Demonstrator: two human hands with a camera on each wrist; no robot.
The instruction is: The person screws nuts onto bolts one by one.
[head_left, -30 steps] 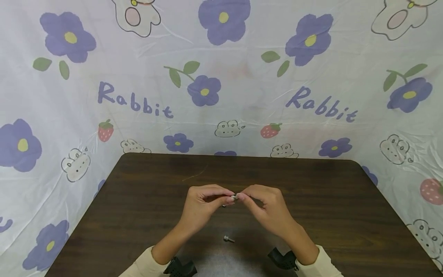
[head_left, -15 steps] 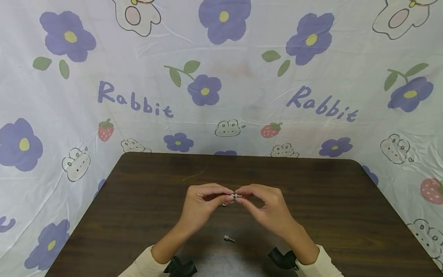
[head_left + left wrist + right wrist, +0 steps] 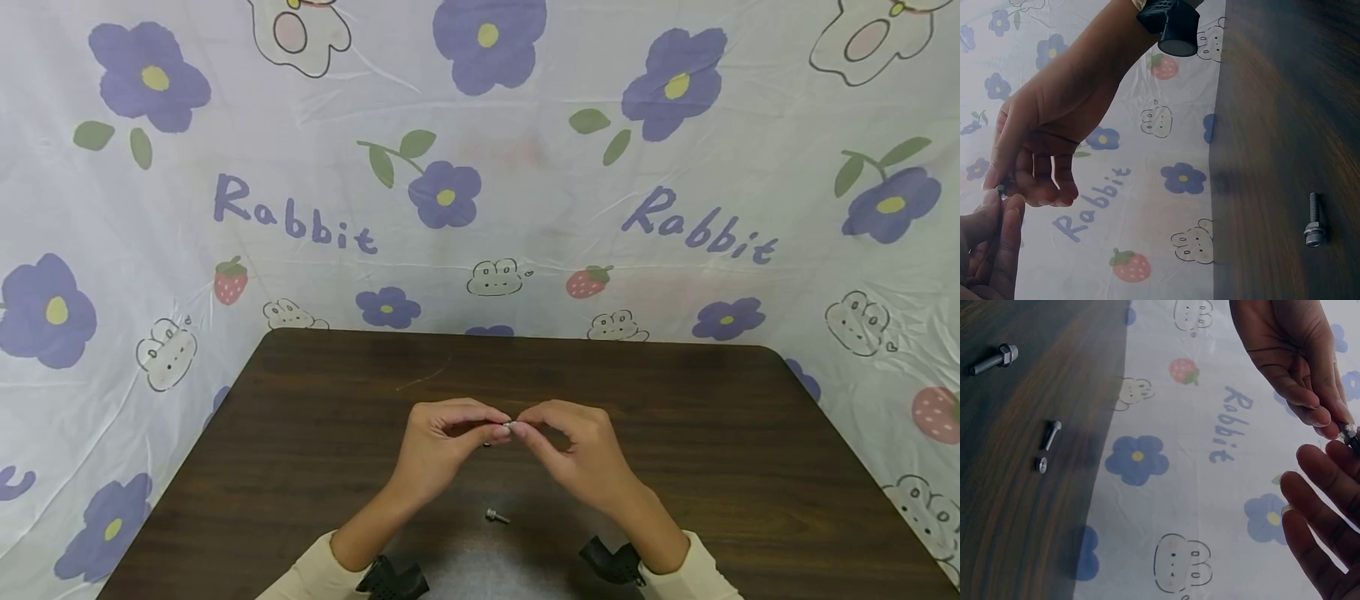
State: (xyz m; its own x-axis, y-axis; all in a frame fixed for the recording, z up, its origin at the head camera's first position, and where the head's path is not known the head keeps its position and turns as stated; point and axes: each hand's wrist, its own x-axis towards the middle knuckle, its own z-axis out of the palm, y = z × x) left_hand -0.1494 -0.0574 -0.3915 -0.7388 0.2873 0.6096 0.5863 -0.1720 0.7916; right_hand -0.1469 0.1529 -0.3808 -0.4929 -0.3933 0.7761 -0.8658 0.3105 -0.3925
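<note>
My left hand (image 3: 438, 442) pinches a small metal bolt (image 3: 1350, 430) between thumb and forefinger, above the middle of the table. Thumb and forefinger of my right hand (image 3: 581, 450) pinch its other end, so fingertips cover most of it. In the left wrist view only a glint of the bolt (image 3: 1000, 187) shows between the hands. A second bolt (image 3: 496, 517), with a nut-like collar below its head, lies on the table between the forearms. The right wrist view also shows a smaller screw (image 3: 1052, 435) and a loose nut (image 3: 1042, 465) lying close together.
The dark wooden table (image 3: 337, 375) extends around both hands. Behind it and at its sides hangs a white cloth (image 3: 540, 208) printed with flowers and rabbits. A black wrist camera (image 3: 611, 560) sits by the right cuff, with another at the left.
Half a second ago the right fingers were spread and the bolt's shank showed between the hands. They have closed on it again, hiding the shank. The left hand stays nearly in place.
</note>
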